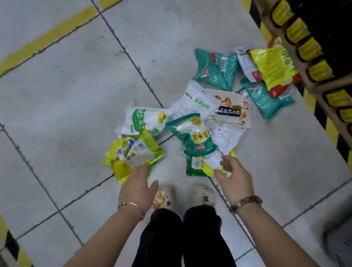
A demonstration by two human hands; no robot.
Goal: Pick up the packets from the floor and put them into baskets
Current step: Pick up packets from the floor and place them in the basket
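Plastic packets litter the floor; left hand, right hand reach, apparently empty.

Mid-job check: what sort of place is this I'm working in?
Likely a shop or stockroom aisle: a shelf rack holds rows of yellow-labelled bottles, a yellow line marks the tiled floor, and packaged food packets lie scattered beside the rack.

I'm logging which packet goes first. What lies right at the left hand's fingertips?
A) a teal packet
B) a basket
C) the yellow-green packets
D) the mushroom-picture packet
C: the left hand, fingers straight, reaches to the yellow-green packets at the pile's left edge, while the teal packets and the mushroom-picture packet lie farther off.
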